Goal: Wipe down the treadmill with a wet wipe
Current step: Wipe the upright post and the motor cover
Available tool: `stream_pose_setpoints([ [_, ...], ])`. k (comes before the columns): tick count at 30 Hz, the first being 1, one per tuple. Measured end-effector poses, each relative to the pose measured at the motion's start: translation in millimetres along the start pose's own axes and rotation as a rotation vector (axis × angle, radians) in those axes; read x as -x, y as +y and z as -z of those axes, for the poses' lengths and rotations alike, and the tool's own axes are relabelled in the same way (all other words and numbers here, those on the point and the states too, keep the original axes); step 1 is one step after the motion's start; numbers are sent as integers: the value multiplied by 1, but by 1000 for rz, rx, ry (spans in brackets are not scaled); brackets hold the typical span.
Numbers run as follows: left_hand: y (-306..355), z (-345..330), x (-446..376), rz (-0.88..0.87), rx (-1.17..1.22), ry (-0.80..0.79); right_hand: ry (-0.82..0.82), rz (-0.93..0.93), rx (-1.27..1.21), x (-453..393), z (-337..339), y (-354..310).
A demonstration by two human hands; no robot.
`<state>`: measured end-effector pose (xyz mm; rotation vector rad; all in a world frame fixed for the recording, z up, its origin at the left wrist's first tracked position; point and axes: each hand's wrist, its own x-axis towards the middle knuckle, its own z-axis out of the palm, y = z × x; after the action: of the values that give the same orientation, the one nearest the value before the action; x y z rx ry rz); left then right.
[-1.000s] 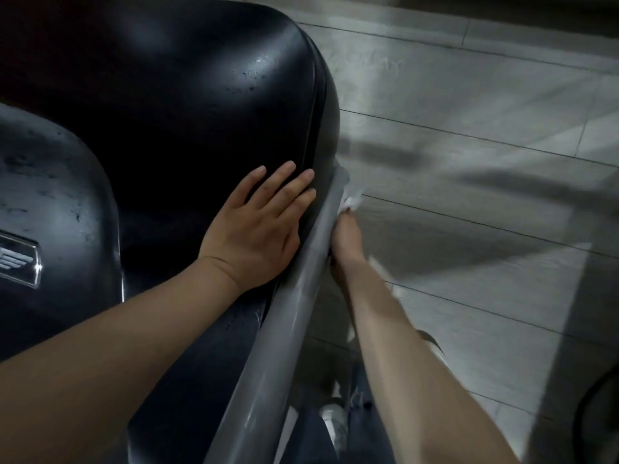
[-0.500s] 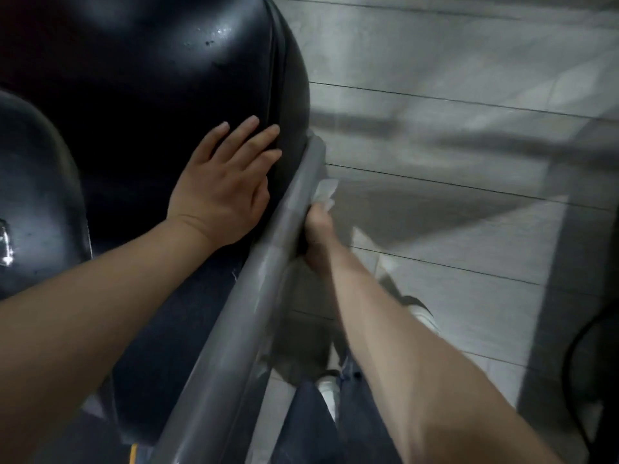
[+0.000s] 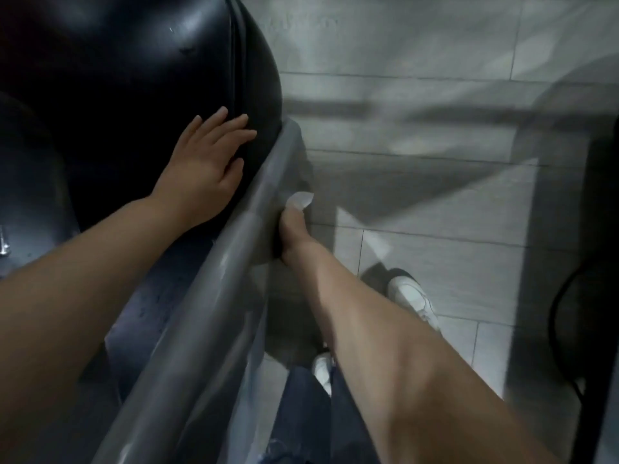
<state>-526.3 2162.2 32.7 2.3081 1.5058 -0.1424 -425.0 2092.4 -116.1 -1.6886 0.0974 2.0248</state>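
While the left hand (image 3: 204,169) is laid flat with straight fingers on the black cover (image 3: 140,78) in the upper left of the frame, the right hand (image 3: 292,233) is curled against the far side of the grey rail (image 3: 214,296) near the centre. The wipe (image 3: 299,199) is pinched there, its white corner seen just above the fingertips, touching the rail's right edge. The rail is seen running diagonally from the lower left up to the cover. Grey floor tiles (image 3: 435,95) and white shoes (image 3: 413,301) are shown on the right.
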Motion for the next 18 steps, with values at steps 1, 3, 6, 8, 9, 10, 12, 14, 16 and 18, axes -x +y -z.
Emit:
stream_pose_setpoints([
  [1,3,-1,5,-2,39,-28,6,-16,-19,11,-3,3],
  [3,9,-1,18,1,110,-85,26,24,39,64,-6,9],
  [6,18,5,44,73,281,-113,-27,207,101,171,-13,30],
  [8,26,12,65,197,439,-136,-69,368,154,228,-19,43],
  [9,31,16,76,251,499,-166,-47,475,231,245,-21,50],
  [10,36,21,87,298,543,-205,-17,522,292,249,-21,52],
  [12,44,34,108,392,621,-268,34,533,391,214,-18,49],
  [14,50,48,125,484,666,-325,41,389,392,163,-12,26],
  [16,52,56,136,502,658,-369,27,236,407,134,-6,15],
  [18,51,61,144,515,650,-400,14,199,345,142,-7,27],
])
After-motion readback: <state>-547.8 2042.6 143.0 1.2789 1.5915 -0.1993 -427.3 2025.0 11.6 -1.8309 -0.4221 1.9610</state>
